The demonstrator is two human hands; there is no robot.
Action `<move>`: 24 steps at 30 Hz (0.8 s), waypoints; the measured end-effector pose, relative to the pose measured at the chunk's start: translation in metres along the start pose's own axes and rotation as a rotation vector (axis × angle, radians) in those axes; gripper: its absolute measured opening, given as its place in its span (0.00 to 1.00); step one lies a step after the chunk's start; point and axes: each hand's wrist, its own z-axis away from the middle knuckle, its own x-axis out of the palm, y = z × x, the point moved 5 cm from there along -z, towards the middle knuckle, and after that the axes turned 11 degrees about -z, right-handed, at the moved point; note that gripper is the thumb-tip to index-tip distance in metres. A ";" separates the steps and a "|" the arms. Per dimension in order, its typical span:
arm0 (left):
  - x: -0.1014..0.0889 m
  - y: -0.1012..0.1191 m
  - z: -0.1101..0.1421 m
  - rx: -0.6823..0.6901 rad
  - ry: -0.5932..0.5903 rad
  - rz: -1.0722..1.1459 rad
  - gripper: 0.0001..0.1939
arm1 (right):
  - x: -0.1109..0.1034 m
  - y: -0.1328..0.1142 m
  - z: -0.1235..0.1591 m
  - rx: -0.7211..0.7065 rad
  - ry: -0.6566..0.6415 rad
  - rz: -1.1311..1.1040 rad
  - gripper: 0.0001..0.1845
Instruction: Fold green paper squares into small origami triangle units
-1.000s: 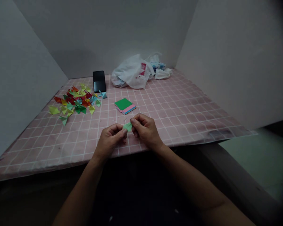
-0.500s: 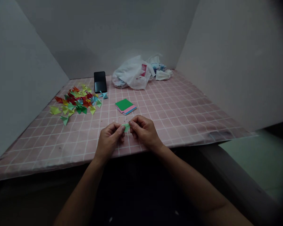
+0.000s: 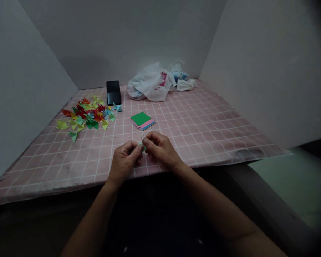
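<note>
Between both thumbs and fingertips, near the table's front edge, is a small folded piece of light green paper (image 3: 143, 147), mostly covered by the fingers. My left hand (image 3: 125, 159) pinches its left side. My right hand (image 3: 160, 150) pinches it from the right, its thumb and forefinger close to the left thumb. Just beyond the hands lies a stack of square coloured paper (image 3: 141, 118), green on top with pink and blue edges showing beneath. Farther left, a pile of folded paper cranes (image 3: 92, 113) in red, yellow, green and blue spreads over the cloth.
A black phone (image 3: 113, 92) leans near the back wall behind the paper cranes. White plastic bags (image 3: 152, 84) lie crumpled at the back, with a white crumpled item (image 3: 185, 85) beside them. Pale panels enclose the pink checked tablecloth (image 3: 203, 128) on three sides.
My right hand has shifted slightly left, bringing its fingertips closer to the left thumb. Less of the green paper shows now. The stack and the pile have stayed put.
</note>
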 end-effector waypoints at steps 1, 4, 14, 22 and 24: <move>0.001 0.001 0.000 0.007 -0.008 -0.007 0.15 | 0.001 0.000 0.000 0.011 -0.027 0.026 0.18; 0.002 0.002 -0.001 0.006 -0.041 0.008 0.15 | 0.002 -0.002 0.001 -0.023 -0.066 0.118 0.18; -0.003 -0.011 -0.002 -0.023 0.068 0.174 0.12 | -0.003 0.000 0.002 -0.047 0.035 0.078 0.17; -0.004 -0.017 -0.004 -0.036 0.077 0.198 0.17 | -0.004 -0.003 0.003 -0.105 0.066 0.196 0.19; -0.004 -0.018 -0.004 -0.039 0.057 0.215 0.19 | -0.004 -0.004 0.003 -0.130 0.068 0.239 0.19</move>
